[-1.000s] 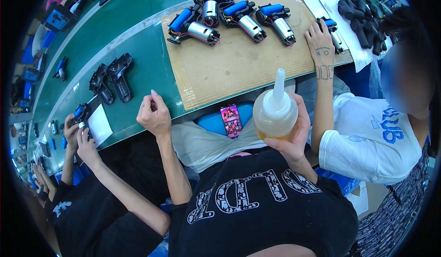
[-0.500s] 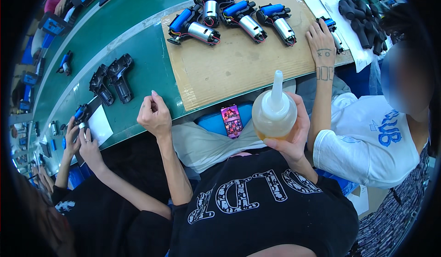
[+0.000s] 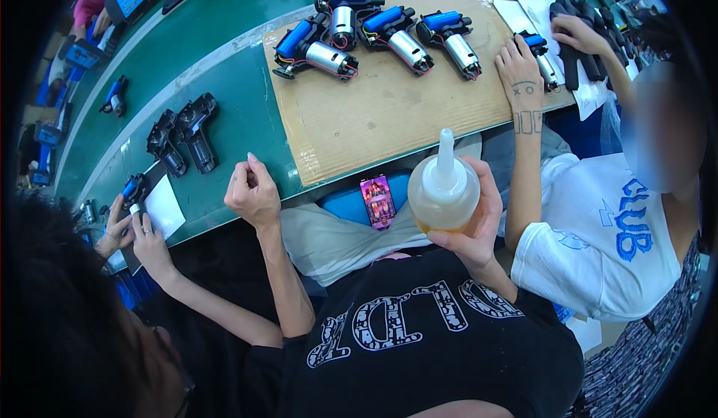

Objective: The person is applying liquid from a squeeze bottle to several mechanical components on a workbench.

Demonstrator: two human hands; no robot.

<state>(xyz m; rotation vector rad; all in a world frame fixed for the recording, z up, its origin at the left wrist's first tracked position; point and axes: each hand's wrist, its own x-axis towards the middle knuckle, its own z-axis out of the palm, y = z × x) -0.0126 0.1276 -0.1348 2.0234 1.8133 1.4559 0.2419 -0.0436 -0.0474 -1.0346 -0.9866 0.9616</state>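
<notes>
A translucent squeeze bottle with a white pointed nozzle and yellowish liquid at its bottom stands upright in my right hand, held above my lap. The fingers wrap round its right side and the thumb crosses the front. My left hand is curled into a loose fist at the table's near edge, with no object visible in it. Left of the cardboard sheet, two black half-shell housings lie on the green table. Several motor assemblies, each with a silver motor and blue cylinder, rest along the sheet's far side.
A phone with a lit screen lies on my lap. At right, a co-worker's tattooed hand touches another motor assembly, beside a pile of black parts. The left co-worker's hands hold a part near a white sheet.
The bottle and my right hand have shifted slightly down and left. The right co-worker's other hand has come to the black parts. The left co-worker's head has leaned into view.
</notes>
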